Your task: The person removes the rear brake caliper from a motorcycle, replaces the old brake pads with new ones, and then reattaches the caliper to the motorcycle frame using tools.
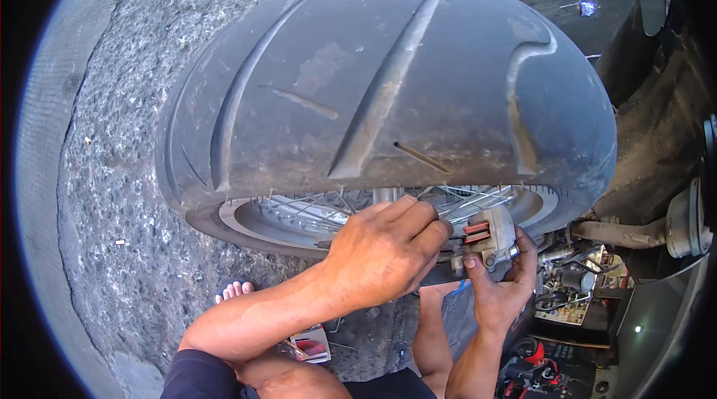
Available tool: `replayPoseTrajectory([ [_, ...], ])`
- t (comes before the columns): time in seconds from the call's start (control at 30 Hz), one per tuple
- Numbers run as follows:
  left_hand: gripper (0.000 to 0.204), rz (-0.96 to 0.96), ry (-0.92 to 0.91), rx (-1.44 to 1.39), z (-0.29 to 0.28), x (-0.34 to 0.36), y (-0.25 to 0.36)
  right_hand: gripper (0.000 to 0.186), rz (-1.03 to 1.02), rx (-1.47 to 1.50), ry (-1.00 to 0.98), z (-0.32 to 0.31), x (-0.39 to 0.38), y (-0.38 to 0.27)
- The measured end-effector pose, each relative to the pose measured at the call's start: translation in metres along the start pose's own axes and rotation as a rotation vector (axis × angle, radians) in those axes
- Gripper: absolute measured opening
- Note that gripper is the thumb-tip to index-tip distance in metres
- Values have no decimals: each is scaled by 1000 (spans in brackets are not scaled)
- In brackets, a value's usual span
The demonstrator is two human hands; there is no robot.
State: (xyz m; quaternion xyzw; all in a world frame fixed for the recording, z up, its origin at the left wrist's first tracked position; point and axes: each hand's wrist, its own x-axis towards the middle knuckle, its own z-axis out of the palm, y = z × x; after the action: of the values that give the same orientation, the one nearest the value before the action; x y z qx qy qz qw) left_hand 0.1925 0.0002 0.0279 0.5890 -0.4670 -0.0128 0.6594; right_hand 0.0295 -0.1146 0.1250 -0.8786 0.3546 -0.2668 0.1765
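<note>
On the ground (119,175), print on a red-and-white packet (314,345) is illegible. Beside the tyre (396,100), the right hand (502,287) pinches a grey brake caliper (500,236); the left hand (390,249) curls alongside, holding what I cannot tell.

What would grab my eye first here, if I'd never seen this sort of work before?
Most likely the big, dark, grooved tyre, which fills the upper middle of the view. Below its right part, the right hand holds a grey metal caliper with red showing in it. Just left of that is the left hand, its fingers curled; whatever it may hold is hidden.
</note>
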Motion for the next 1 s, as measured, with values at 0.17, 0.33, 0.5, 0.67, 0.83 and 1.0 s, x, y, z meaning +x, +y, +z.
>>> replayPoseTrajectory([
  [0.17,27,-3,-9,-4,0,-1,0,74,6,50,-17,-1,2,-1],
  [0.33,21,-12,-38,57,0,-3,1,74,-20,-12,-8,1,-4,1],
  [0.5,20,-10,-18,35,3,-2,0,72,-123,-166,19,0,-9,6],
  [0.67,20,2,-28,39,2,-2,0,73,5,39,-13,-2,-8,8],
  [0.83,28,16,-159,40,-8,3,3,74,46,94,-4,2,-8,7],
  [1.0,57,-42,-408,61,-13,15,10,76,48,128,5,3,-8,4],
])
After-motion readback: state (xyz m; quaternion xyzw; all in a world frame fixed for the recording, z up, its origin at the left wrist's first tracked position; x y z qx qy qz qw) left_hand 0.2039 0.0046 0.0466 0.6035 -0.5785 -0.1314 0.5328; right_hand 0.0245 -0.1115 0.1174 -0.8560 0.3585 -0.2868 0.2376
